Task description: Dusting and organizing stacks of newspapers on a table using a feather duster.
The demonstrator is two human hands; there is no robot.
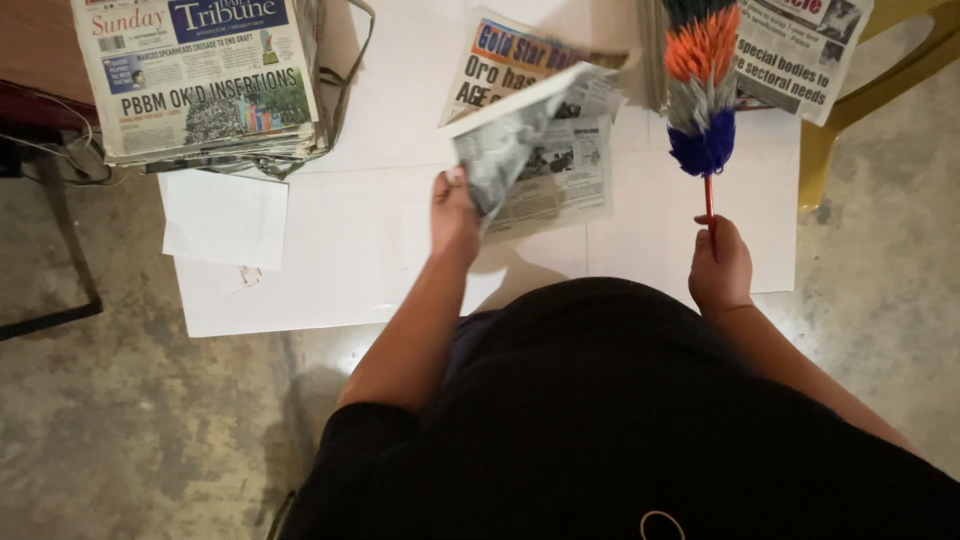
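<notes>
Black top fills lower centre and lower right of frame; plain fabric, no print visible. Short sleeve ends at the left upper arm, lower centre-left. Both forearms bare. Left hand (455, 212) and right hand (720, 268) bare: no rings, watch or gloves seen. Thin pale loop at bottom edge of the top, unclear.

Both arms out front, both hands busy

Left hand (455, 212) is raised, arm stretched forward, fingers pinched closed at the top. Right hand (720, 268) sits lower, curled into a fist, thumb on top, wrist straight.
</notes>
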